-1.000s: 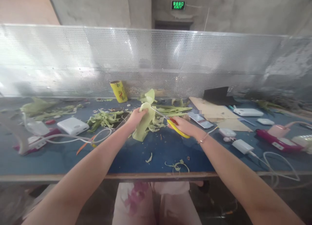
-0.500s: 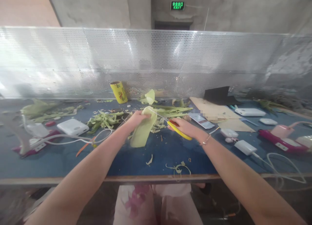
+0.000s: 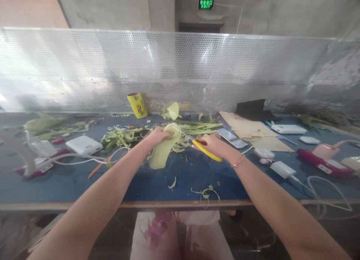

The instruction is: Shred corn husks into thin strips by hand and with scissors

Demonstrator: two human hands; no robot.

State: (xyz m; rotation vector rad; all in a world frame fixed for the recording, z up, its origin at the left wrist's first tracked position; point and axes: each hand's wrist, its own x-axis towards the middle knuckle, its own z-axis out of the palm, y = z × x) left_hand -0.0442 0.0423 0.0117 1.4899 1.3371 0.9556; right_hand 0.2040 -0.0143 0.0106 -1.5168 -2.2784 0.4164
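Pinched in my left hand (image 3: 159,135) is a long pale-green leaf-like sheet (image 3: 161,155), broad and flat, its lower end hanging toward me. My right hand (image 3: 211,144) is closed round a pair of scissors (image 3: 207,152) with yellow handles. The thin metal blades point left and reach the upper edge of the sheet; whether they are apart is too small to tell. Behind the hands lie long green stalks (image 3: 199,128) and a curled pale-green piece (image 3: 172,110). A heap of cut green strips (image 3: 119,138) lies left of my left hand.
A yellow cardboard tube (image 3: 137,105) stands by the perforated metal screen (image 3: 112,72). A phone (image 3: 233,138) lies right of the scissors, near brown paper (image 3: 246,125). White power banks (image 3: 84,145), cables and purple power strips (image 3: 326,166) occupy both sides. Scraps (image 3: 172,183) lie in front.
Almost nothing differs. The sheet's lower end has shifted slightly left, and the whole view has moved a little. Both hands keep their holds.
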